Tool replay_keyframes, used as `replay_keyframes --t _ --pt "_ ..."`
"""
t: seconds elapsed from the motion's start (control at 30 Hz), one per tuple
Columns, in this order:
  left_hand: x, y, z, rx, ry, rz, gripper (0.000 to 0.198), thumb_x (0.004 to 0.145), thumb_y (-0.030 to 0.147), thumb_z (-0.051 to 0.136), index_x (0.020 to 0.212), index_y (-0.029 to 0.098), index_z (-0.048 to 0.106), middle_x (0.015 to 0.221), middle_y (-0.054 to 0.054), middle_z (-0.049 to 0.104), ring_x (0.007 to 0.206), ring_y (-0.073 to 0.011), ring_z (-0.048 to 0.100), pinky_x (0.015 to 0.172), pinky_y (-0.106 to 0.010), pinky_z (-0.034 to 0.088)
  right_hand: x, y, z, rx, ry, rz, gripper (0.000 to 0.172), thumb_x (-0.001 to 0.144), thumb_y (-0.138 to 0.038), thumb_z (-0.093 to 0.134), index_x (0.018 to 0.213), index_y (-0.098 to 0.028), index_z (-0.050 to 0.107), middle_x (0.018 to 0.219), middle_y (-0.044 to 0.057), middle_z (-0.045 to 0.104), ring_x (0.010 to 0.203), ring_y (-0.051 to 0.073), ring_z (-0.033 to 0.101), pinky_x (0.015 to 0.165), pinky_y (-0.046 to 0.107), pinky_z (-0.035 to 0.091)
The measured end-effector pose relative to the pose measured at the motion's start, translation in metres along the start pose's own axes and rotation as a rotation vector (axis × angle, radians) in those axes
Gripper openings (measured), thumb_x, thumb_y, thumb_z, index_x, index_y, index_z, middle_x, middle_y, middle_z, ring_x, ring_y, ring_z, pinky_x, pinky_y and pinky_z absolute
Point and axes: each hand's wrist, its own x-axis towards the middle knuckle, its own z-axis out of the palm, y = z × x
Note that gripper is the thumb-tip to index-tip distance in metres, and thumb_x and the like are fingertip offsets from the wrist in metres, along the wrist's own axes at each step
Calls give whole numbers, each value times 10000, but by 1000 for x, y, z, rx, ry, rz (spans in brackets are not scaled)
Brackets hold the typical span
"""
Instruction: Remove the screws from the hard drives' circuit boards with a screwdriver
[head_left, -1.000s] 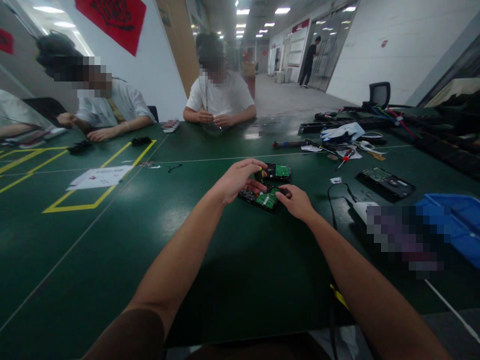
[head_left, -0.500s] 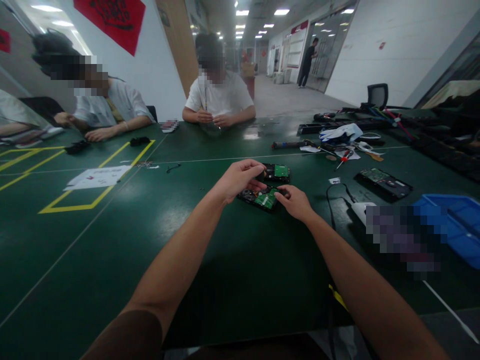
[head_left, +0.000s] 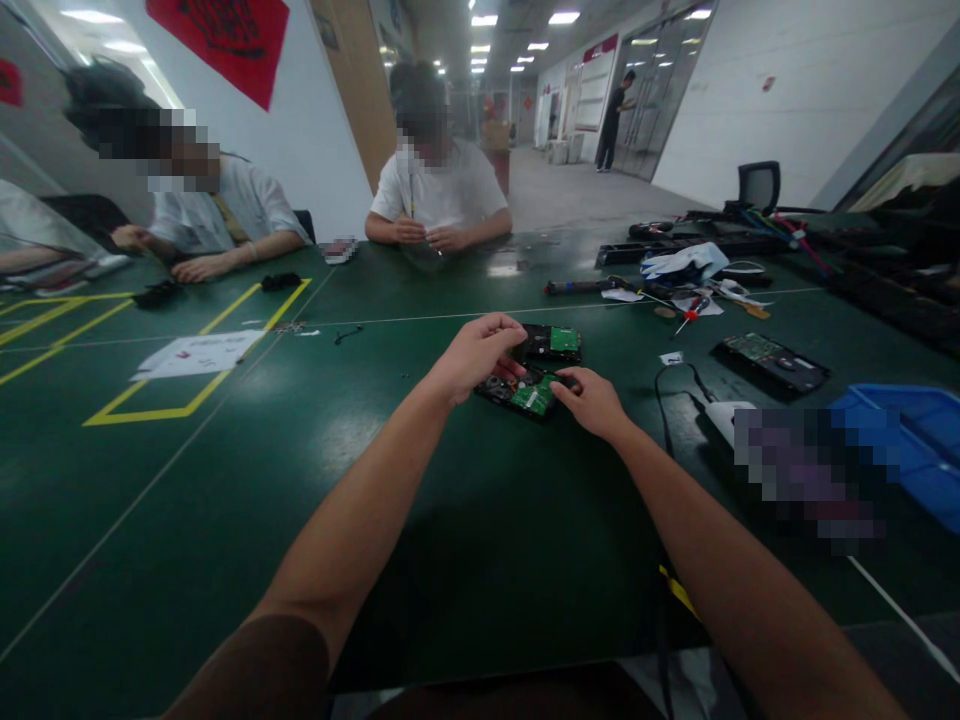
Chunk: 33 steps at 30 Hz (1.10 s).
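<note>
A hard drive (head_left: 531, 397) with its green circuit board facing up lies on the table between my hands. My left hand (head_left: 486, 355) is above its far left part, fingers curled together in a pinch. Whatever those fingertips hold, if anything, is too small or hidden to name. My right hand (head_left: 592, 400) grips the drive's right edge with thumb and fingers. Just behind, partly covered by my left hand, lies a second hard drive (head_left: 564, 343), also board side up.
To the right are another hard drive (head_left: 771, 366), a blue tray (head_left: 911, 440) and a cable (head_left: 660, 400). Screwdrivers (head_left: 694, 315) and a glove (head_left: 686, 262) lie farther back. Paper (head_left: 199, 355) is at the left. Two co-workers sit across the table (head_left: 187, 530), another at far left.
My left fingers have shifted slightly over the drive, and more of its surface shows below them. My right hand stays at the drive's edge. The view has moved a little.
</note>
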Motion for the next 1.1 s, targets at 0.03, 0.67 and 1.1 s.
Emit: replay_keyframes --t 0.03,0.67,1.1 --pt "0 0 -1 24 7 10 134 893 317 642 936 191 661 891 -52 677 620 -120 644 542 -241 464 0 0 0 -2 0 2 356 936 -423 624 1196 -189 688 1118 98 706 824 188 646 772 332 496" --pt "0 1 5 151 57 145 157 906 286 579 960 207 703 1000 -62 677 808 -153 588 559 -221 413 0 -2 -1 -26 -3 10 354 934 -422 622 1196 -194 688 1085 88 708 810 188 639 762 335 490" --pt "1 -2 4 -9 -35 149 170 910 322 613 896 171 690 954 -74 687 890 -166 624 679 -253 513 0 -3 -1 -12 -15 31 357 937 -438 624 1205 -211 685 1154 90 712 817 186 654 761 332 504"
